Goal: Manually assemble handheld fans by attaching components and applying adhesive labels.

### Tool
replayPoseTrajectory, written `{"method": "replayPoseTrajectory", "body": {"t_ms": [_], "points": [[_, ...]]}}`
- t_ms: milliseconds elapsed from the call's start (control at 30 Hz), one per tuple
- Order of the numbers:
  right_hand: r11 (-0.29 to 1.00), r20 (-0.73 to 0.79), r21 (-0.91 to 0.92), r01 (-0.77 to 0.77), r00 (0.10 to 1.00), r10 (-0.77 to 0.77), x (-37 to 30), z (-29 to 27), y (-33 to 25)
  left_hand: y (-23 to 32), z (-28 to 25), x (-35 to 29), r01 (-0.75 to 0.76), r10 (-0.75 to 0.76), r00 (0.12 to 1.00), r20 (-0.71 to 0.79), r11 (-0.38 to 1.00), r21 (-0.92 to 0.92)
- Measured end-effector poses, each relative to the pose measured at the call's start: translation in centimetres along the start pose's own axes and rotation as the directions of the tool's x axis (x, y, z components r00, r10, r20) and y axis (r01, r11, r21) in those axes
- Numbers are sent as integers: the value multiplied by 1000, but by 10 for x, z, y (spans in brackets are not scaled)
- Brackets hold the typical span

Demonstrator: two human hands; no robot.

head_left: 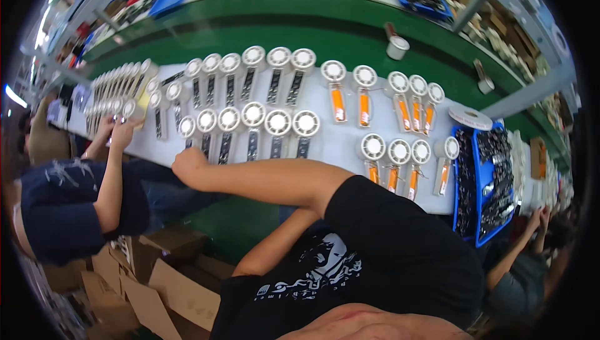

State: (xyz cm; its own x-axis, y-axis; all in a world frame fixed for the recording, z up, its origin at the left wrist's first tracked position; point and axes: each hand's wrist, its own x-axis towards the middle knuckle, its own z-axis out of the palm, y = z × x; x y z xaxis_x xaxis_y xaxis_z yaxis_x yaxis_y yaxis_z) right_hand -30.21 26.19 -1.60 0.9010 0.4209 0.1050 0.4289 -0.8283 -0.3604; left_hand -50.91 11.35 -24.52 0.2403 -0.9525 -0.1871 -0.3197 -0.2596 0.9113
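Observation:
My right arm reaches across to the left, and my right hand [189, 168] is closed at the table's near edge. It sits at the lower end of a white handheld fan [186, 126]; its fingertips, and whatever they hold, are hidden. Beside it stretch two rows of fans with round grilled heads, such as one fan [253, 115], with dark strips in their handles. Farther right, other fans, like this one [373, 146], show orange strips in the handles. My left arm [275, 246] passes beneath the right one, and its hand is hidden.
Blue trays [478, 184] of dark parts and a white tape reel [470, 117] stand at the table's right end. A co-worker [69, 202] handles fans at the left; another person [525, 271] is at the right. Cardboard boxes [169, 290] lie lower left. A green conveyor [250, 27] runs behind.

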Motion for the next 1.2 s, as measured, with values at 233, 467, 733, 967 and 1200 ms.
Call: {"method": "replayPoseTrajectory", "body": {"t_ms": [233, 467, 733, 967, 1200], "points": [[995, 61, 16, 98, 993, -99, -34, -89, 31, 131, -77, -39, -86, 214, 820, -530, 963, 255], [628, -334, -249, -737, 674, 659, -131, -283, 312, 173, -90, -21, -290, 388, 681, -622, 922, 257], [351, -132, -179, -919, 376, 917, -206, -234, 460, 172, -89, -17, -260, 426, 657, -622, 902, 344], [545, -88, -40, -838, 546, 833, -217, -277, 427, 173, -91, -14, -264, 409, 684, -604, 911, 318], [677, -46, 29, -735, 676, 736, -284, -304, 290, 172, -90, -19, -271, 389, 690, -610, 921, 281]]}}
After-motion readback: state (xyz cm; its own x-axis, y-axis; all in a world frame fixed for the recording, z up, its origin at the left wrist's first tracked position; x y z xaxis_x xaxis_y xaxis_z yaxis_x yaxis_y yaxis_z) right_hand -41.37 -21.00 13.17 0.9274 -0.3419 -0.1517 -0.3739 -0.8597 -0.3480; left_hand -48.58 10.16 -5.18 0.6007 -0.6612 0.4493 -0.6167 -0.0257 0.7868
